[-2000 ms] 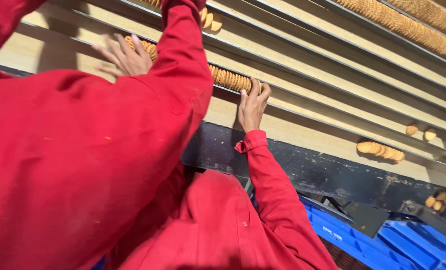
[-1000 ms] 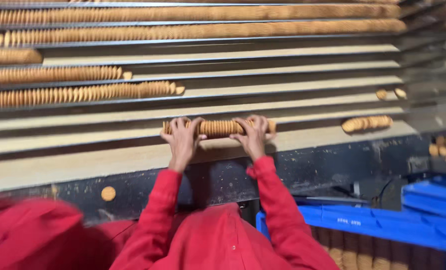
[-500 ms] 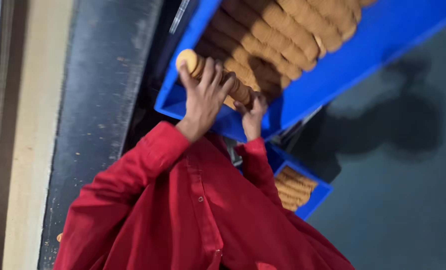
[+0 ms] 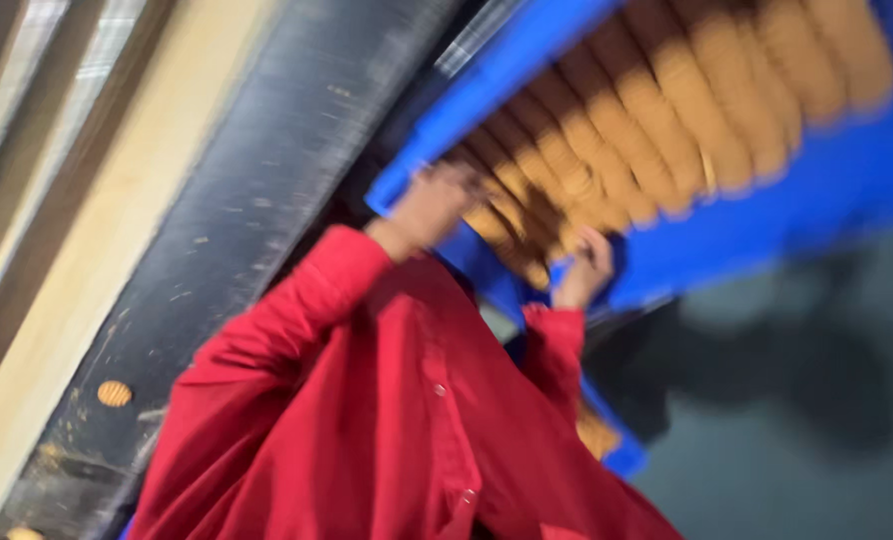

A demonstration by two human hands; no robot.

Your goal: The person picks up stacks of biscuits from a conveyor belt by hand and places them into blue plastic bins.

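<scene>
Nearest the camera, a red shirt (image 4: 387, 430) with small buttons fills the lower middle of the tilted, blurred view, and its bottom edge is cut off by the frame. Both sleeves reach up and away. At the end of the left sleeve, the left hand (image 4: 432, 207) sits at the near corner of a blue crate (image 4: 767, 200), against the end of a row of round tan biscuits (image 4: 527, 215); motion blur smears its fingers, so whether they are curled or spread cannot be told. To its right, the right hand (image 4: 587, 268) touches the other end of that same row, fingers bent onto the biscuits, though how tightly is unclear. Farther in, the crate holds more rows of biscuits, its far side cut off. Beside the left sleeve, 1 loose biscuit (image 4: 115, 393) lies on a dark scuffed ledge (image 4: 257, 200).
</scene>
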